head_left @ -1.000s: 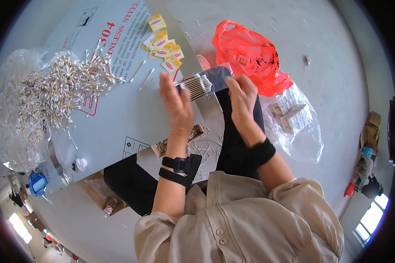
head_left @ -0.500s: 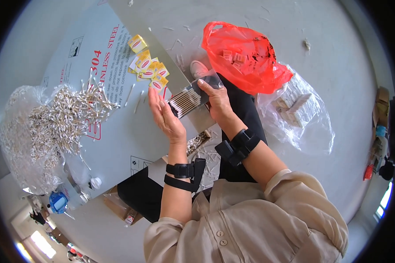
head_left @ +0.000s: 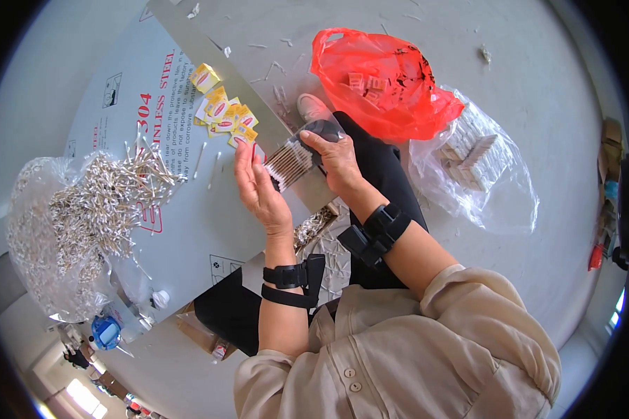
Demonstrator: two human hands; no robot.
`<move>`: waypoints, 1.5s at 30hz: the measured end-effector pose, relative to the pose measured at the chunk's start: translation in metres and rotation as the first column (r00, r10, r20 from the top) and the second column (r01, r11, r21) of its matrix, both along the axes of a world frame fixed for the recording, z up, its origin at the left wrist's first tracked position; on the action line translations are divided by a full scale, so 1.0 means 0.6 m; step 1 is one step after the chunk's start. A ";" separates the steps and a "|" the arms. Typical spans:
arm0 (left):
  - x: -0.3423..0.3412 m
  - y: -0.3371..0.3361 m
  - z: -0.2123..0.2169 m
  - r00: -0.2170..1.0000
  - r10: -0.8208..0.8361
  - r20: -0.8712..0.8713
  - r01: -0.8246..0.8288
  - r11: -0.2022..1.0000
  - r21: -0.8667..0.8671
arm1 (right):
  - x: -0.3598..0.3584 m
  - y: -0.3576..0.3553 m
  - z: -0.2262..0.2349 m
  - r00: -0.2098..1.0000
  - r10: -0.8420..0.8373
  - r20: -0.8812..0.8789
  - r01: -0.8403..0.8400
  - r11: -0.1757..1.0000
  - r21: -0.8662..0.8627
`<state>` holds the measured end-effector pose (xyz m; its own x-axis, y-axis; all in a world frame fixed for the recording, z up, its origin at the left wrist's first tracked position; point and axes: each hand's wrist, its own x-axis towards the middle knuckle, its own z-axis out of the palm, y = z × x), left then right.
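Observation:
My right hand (head_left: 339, 162) grips a flat clear pouch of cotton swabs (head_left: 288, 165), thumb on top. The swabs lie side by side in a row, with a dark part of the pouch (head_left: 323, 128) at the thumb end. Beside the pouch's other end is my left hand (head_left: 264, 195), its fingers stretched out and holding nothing; whether they touch the pouch I cannot tell. Small yellow and white printed packets (head_left: 223, 117) lie on the tabletop just beyond my left fingertips. A large heap of loose cotton swabs (head_left: 94, 209) spills from a clear bag at the left.
The film-covered metal tabletop (head_left: 189, 237) ends in an edge left of my legs. A box of swabs (head_left: 314, 227) sits below my forearms. On the floor at right are a red plastic bag (head_left: 391, 84) and a clear bag of white packs (head_left: 475, 160). A blue object (head_left: 106, 332) stands lower left.
The whole view has shifted slightly. The pouch in my right hand has tipped a little and moved slightly left. My left hand stays beside its end, fingers still stretched.

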<state>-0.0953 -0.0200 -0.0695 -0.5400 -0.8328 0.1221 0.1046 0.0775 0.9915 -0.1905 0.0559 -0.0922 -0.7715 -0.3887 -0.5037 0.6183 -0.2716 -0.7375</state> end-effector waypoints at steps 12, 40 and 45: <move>0.006 -0.006 -0.010 0.983 0.126 -0.131 -0.116 0.990 0.085 | -0.002 0.002 0.009 0.999 -0.028 0.024 0.030 0.998 -0.057; -0.027 -0.084 0.050 0.630 -0.048 0.775 0.701 0.465 -0.541 | 0.000 0.003 0.013 1.000 -0.015 0.022 0.016 0.999 -0.047; -0.020 -0.088 0.041 0.671 -0.027 0.741 0.654 0.490 -0.576 | 0.001 0.002 0.015 0.999 -0.033 0.043 0.036 0.997 -0.063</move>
<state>-0.1074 -0.0730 -0.0450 -0.9500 -0.2875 0.1217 -0.2238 0.8989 0.3768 -0.1899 0.0573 -0.0835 -0.7637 -0.3950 -0.5106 0.6378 -0.3390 -0.6916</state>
